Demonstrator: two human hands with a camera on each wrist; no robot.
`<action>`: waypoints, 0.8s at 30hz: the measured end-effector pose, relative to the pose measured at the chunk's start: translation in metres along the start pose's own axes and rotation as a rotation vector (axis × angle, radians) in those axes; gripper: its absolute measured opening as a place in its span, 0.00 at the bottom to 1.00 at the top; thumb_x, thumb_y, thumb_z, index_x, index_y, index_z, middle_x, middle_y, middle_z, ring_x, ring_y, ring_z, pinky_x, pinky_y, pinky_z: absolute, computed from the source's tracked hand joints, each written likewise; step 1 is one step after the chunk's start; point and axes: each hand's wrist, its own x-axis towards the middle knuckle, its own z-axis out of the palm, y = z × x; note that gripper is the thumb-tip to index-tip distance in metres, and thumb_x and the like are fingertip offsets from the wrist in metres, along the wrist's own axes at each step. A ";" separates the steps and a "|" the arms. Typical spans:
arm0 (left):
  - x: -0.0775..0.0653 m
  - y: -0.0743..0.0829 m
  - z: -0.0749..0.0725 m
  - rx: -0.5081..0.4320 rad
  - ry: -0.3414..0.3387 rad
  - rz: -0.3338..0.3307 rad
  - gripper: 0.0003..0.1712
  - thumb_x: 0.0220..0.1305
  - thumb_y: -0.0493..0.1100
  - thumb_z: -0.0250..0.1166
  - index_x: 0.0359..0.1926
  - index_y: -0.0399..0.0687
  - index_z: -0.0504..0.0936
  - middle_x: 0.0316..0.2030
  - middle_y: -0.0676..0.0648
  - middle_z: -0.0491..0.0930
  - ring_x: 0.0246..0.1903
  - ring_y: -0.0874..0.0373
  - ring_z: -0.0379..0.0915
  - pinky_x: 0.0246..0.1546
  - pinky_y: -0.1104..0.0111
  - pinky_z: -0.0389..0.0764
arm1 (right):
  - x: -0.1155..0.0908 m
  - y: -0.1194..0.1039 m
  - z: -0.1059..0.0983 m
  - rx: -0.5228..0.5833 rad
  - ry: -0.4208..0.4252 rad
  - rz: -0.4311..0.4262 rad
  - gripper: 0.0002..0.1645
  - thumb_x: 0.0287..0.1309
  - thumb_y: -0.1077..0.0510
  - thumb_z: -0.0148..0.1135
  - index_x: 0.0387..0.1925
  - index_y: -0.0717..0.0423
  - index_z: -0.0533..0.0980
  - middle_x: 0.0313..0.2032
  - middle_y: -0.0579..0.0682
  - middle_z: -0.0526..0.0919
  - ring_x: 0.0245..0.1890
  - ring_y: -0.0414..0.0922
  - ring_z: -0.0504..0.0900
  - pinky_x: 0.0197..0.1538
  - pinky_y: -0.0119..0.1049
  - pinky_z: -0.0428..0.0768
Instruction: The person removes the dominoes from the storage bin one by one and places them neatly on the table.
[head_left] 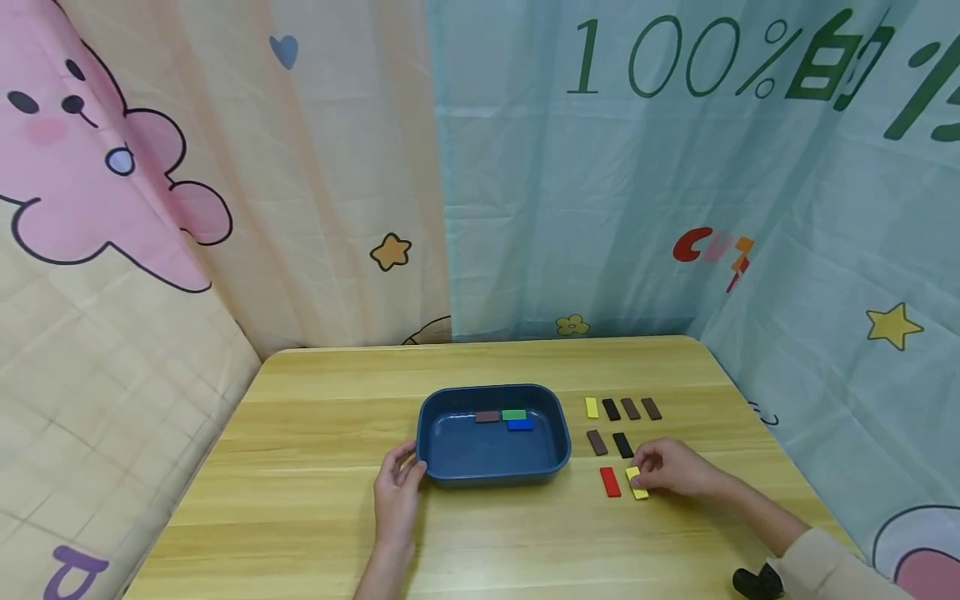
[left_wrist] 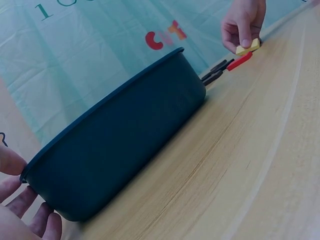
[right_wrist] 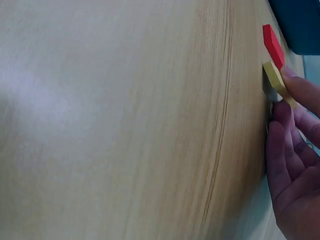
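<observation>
cream curtain point(head_left: 337, 150) bears pink animal print point(head_left: 82, 196); adjoining blue curtain point(head_left: 555, 192) bears yellow star print point(head_left: 894, 326); wood-grain table point(head_left: 300, 492) in front

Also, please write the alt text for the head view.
A right hand pinches a yellow block at a wooden table, while the left hand touches a dark blue tray holding brown, green and blue blocks. Seven other blocks lie nearby.

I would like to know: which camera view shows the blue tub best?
The head view, because it shows the tub from above, with its rim and the three small blocks inside. The left wrist view shows mainly its outer side, the inside hidden; the right wrist view has just a part, top right.
</observation>
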 end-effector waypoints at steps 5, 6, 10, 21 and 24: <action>0.000 0.000 -0.001 -0.003 -0.001 0.002 0.21 0.73 0.29 0.59 0.65 0.31 0.73 0.65 0.33 0.72 0.63 0.39 0.71 0.52 0.77 0.78 | -0.002 0.001 0.002 -0.065 0.041 -0.026 0.13 0.57 0.56 0.78 0.35 0.58 0.80 0.27 0.45 0.78 0.27 0.38 0.75 0.31 0.31 0.77; 0.000 0.000 -0.001 -0.001 -0.002 0.002 0.21 0.73 0.29 0.59 0.65 0.31 0.73 0.65 0.33 0.72 0.63 0.39 0.71 0.52 0.77 0.78 | -0.002 0.002 0.002 -0.068 0.043 -0.030 0.14 0.57 0.56 0.78 0.35 0.58 0.80 0.27 0.44 0.78 0.28 0.38 0.75 0.32 0.31 0.77; 0.000 -0.001 -0.001 0.011 -0.006 0.002 0.21 0.72 0.29 0.59 0.65 0.31 0.73 0.65 0.33 0.72 0.63 0.38 0.71 0.52 0.77 0.78 | -0.003 0.004 0.004 -0.070 0.040 -0.033 0.14 0.57 0.55 0.78 0.36 0.57 0.80 0.28 0.45 0.79 0.28 0.38 0.76 0.32 0.31 0.78; -0.001 -0.001 0.000 0.004 0.002 -0.002 0.21 0.72 0.28 0.58 0.64 0.30 0.73 0.64 0.33 0.73 0.62 0.39 0.72 0.51 0.76 0.79 | 0.000 -0.004 -0.001 -0.025 0.050 -0.001 0.12 0.65 0.58 0.71 0.44 0.62 0.80 0.31 0.49 0.78 0.27 0.42 0.76 0.27 0.34 0.80; -0.001 0.000 0.000 0.000 0.000 0.005 0.21 0.72 0.28 0.59 0.64 0.30 0.73 0.64 0.33 0.73 0.62 0.39 0.72 0.51 0.76 0.79 | 0.007 -0.010 -0.005 -0.067 0.080 -0.029 0.12 0.64 0.58 0.72 0.44 0.61 0.80 0.32 0.48 0.78 0.28 0.41 0.76 0.29 0.34 0.79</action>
